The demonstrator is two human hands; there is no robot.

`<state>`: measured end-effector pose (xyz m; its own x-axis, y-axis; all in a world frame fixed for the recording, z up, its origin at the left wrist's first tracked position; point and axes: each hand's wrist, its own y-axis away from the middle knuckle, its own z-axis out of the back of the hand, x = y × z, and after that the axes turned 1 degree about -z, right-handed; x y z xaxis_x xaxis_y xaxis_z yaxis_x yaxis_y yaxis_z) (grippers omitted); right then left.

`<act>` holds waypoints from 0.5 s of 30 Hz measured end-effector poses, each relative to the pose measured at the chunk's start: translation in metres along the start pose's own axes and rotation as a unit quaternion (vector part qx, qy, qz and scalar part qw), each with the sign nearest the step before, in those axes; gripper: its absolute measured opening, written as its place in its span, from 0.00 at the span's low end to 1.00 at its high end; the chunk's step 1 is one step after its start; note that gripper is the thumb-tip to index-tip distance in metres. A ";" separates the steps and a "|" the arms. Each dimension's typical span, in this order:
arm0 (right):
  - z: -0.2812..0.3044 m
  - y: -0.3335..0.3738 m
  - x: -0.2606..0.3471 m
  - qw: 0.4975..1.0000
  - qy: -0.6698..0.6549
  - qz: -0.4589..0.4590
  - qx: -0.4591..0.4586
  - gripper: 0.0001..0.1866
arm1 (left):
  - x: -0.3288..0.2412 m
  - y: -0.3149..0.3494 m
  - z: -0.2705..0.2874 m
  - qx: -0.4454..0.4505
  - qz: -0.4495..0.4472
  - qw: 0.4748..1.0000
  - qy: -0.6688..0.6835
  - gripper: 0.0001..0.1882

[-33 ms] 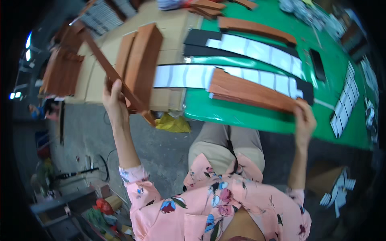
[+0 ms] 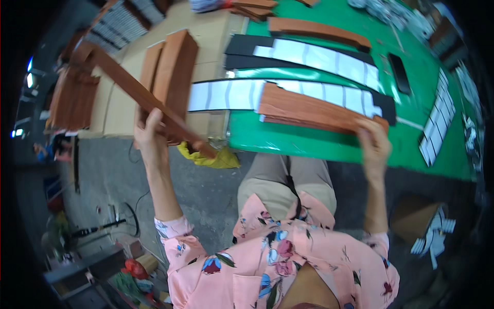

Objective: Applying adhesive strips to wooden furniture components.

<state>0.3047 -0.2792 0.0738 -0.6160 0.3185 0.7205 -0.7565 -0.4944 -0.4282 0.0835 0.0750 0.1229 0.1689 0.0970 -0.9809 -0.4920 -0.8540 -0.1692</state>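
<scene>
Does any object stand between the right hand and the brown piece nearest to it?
Nothing visible does: the right hand appears to touch the brown piece directly, near its right end, over the green tabletop.

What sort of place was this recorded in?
Probably a small workshop: many wood-coloured pieces laid out, white strips on a green-topped table, and bundled pieces at the left.

Grey floor, green-topped table; bright lights far left
</scene>
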 end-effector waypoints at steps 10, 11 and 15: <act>-0.032 0.035 0.031 0.958 0.170 0.201 0.113 0.18 | 0.102 0.169 -0.162 0.184 0.210 0.958 0.061 0.19; -0.025 0.036 0.022 0.959 0.185 0.191 0.094 0.17 | 0.107 0.170 -0.158 0.181 0.212 0.958 0.061 0.19; 0.004 0.035 -0.023 0.966 0.199 0.143 0.086 0.15 | 0.106 0.158 -0.121 0.344 0.094 0.929 -0.104 0.13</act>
<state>0.2932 -0.3074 0.0445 -0.8562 0.4175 0.3043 -0.5158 -0.7242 -0.4577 0.1272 -0.1115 0.0038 -0.1085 0.1369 -0.9846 -0.9369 -0.3451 0.0552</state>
